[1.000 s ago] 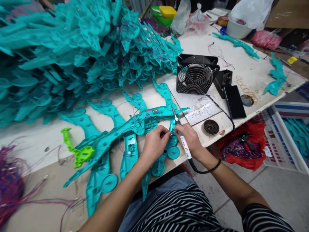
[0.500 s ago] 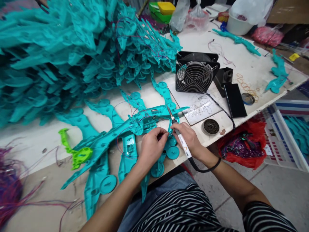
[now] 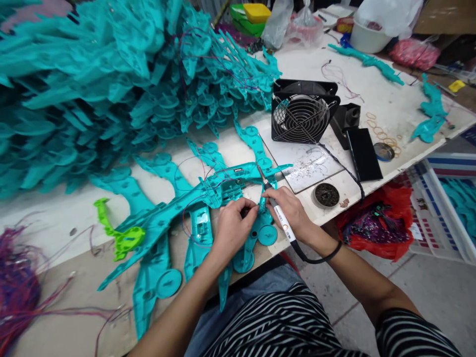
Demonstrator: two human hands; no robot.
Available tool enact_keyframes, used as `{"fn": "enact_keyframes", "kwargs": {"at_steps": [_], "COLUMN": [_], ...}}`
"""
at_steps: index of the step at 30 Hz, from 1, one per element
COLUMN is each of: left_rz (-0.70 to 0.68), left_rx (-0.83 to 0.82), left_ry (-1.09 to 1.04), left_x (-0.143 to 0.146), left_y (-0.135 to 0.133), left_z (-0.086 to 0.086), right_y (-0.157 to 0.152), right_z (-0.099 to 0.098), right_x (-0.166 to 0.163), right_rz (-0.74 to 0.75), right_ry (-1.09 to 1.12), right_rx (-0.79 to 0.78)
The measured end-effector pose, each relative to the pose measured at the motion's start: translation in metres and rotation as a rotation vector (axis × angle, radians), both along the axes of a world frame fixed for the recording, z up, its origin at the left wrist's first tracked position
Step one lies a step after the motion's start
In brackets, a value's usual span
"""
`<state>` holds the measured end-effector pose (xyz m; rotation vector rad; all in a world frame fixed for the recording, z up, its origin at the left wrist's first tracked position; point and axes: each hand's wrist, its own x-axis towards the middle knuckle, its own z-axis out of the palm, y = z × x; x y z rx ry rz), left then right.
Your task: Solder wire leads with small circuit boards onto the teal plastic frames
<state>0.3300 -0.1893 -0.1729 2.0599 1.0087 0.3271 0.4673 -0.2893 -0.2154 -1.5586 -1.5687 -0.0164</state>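
Observation:
My right hand (image 3: 288,210) grips a white-handled soldering iron (image 3: 283,220); its metal tip points up and away over the teal plastic parts. Close beside it, my left hand (image 3: 236,220) is closed in a pinch over a teal plastic shell (image 3: 226,193). What sits between its fingertips is small, dark and mostly hidden. Thin red and blue wires (image 3: 183,215) loop across the shell. A long teal part (image 3: 167,213) runs diagonally to the left, with a bright green plastic piece (image 3: 126,240) lying against it.
A large heap of teal parts (image 3: 111,89) fills the back left. Beyond my right hand stand a black fan (image 3: 303,119), a phone (image 3: 363,153) and a round tin (image 3: 326,195). Bundled wires (image 3: 18,292) lie at left. A red bag (image 3: 401,208) sits below the table edge.
The view has shifted very slightly, so things sit a little farther right. Both hands keep nearly the same pose, with the soldering iron still in the right one.

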Motion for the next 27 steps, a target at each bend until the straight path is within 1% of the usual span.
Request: {"fn": "enact_keyframes", "kwargs": {"at_steps": [7,12,21,27], "left_rz": [-0.008,-0.019,-0.059,-0.047], "left_rx": [0.002,0.007,0.012,0.025], "left_ry": [0.003,-0.010,-0.071,-0.049], "left_x": [-0.0001,-0.0002,-0.0016,-0.0033], "left_y": [0.0001,0.0000,0.0019,0.0021], "left_z": [-0.0015,-0.0013,-0.0004,-0.0023], "right_y": [-0.0037,-0.0038,0.0014,0.0009], "right_z": [-0.0007,-0.0002,-0.0060,-0.0070], "right_x": [-0.0008,-0.0036,-0.0008,0.0012], "right_rz": [-0.018,-0.012,0.010,0.020], "right_ry": [0.037,0.015,0.045,0.048], "right_rx": [0.030,0.073,0.025,-0.002]}}
